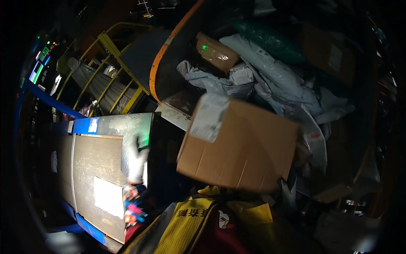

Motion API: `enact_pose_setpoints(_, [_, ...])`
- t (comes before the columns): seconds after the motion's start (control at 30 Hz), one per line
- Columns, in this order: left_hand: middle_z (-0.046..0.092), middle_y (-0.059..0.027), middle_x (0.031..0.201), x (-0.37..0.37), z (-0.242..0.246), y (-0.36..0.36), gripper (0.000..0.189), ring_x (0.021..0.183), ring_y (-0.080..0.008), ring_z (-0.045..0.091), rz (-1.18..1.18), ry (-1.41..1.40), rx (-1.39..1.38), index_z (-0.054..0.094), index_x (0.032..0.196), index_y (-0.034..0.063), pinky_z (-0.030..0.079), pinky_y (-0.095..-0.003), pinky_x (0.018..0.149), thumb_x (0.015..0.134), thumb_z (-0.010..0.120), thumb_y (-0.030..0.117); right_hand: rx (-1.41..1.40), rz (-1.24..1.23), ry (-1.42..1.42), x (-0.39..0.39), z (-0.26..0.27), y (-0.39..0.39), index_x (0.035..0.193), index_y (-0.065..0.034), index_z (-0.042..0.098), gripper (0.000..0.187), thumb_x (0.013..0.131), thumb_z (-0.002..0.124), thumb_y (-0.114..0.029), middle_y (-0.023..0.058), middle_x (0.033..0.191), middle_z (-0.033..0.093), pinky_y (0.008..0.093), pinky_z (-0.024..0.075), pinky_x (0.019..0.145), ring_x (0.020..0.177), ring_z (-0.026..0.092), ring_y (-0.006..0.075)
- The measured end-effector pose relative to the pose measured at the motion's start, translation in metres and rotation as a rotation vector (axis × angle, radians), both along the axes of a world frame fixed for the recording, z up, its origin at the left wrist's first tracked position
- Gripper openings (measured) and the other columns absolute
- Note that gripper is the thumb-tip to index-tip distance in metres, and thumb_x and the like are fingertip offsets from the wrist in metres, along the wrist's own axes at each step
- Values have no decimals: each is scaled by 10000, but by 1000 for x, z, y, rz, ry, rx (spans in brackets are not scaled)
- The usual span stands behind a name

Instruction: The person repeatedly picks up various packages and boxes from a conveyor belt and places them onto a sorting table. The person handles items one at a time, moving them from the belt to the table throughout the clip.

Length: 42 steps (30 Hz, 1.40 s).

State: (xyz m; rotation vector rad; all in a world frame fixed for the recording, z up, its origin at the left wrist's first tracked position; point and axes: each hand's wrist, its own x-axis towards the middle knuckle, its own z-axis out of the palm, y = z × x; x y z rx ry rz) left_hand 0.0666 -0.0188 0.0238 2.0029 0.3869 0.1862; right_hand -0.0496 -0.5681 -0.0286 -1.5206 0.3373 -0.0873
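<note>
A brown cardboard box (244, 149) is before my chest, slightly tilted, with a white label (209, 117) on its upper left. My right hand (288, 192), in a grey glove with dark fingertips, grips the box's lower right corner; its other fingers are hidden behind the box. Away to the left, my left hand (138, 162) is gloved, motion-blurred and apart from the box. Its thumb and fingers look spread, with nothing seen between them. It is over the edge of a metal-topped work surface (98, 155), below a patterned sleeve (133, 203).
Beyond the box, a dark container with an orange rim (155, 70) holds grey plastic mailers (269, 66), a green bag (269, 41) and a taped carton (217, 52). A yellow railing (114, 50) stands at upper left. A white sheet (108, 197) lies on the work surface.
</note>
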Motion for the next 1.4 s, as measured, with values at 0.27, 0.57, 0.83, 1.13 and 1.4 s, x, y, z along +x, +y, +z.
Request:
enact_pose_setpoints(0.27, [390,-194,1535,19,37,-123,866,1417,-306,404,-564,-6,-1104,147,1600,76,348,-437,1166,870,612,50,79,55,51,14,34,-5,1429,20,458,466,1005,594,-117,140,1337,573,342,480,1005,1169,576,211])
enact_pose_setpoints(0.57, [447,-189,1501,107,232,94,626,1345,-267,477,170,-640,185,323,1538,60,386,-392,1140,968,575,115,-134,694,-501,265,176,168,1432,-46,498,526,978,631,-275,135,1292,646,360,458,1061,1221,599,281])
enact_pose_setpoints(0.83, [598,-149,1338,27,143,38,503,1165,-193,618,-226,201,874,489,1440,20,501,-291,976,956,621,51,-1286,242,565,176,34,-79,1447,-13,424,945,802,686,-653,238,1436,496,494,415,1085,1318,488,410])
enact_pose_setpoints(1.13, [393,-154,1535,7,-14,-190,780,1404,-229,398,-694,24,-550,285,1551,17,344,-346,1148,917,718,154,-887,205,219,159,-15,-108,1417,-38,458,836,773,802,-445,207,1378,515,480,438,1050,1258,516,386])
enact_pose_setpoints(1.4, [356,-166,1555,-28,36,-107,780,1352,-260,420,-152,-284,-244,255,1574,56,378,-360,1109,949,651,303,-943,768,-730,117,137,206,1396,-150,502,841,723,768,-579,215,1486,363,673,306,1064,1362,342,443])
